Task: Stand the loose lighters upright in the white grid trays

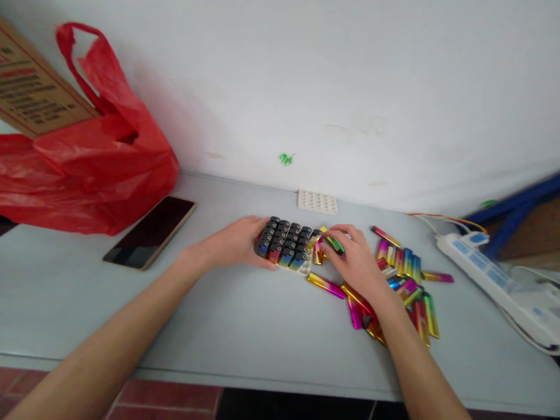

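My left hand point(236, 242) grips the left side of a white tray point(305, 269), thumb at the near edge and fingers at the far side. Rows of upright lighters point(286, 236) with black tops and shiny coloured bodies fill most of it. At the tray's right end, my right hand point(352, 251) is closed around shiny lighters point(336, 244), a green one among them; the fingers partly hide them. A yellow one near the fingertips meets the tray's right edge. Beneath and beside my right wrist lies a loose pile of metallic, many-coloured lighters point(409, 289).
A second white tray point(317, 202) with round hollows lies against the wall. On the left are a phone point(150, 232), a red plastic bag point(118, 175) and a cardboard box point(39, 87). A white power strip point(499, 286) with cables runs along the right side.
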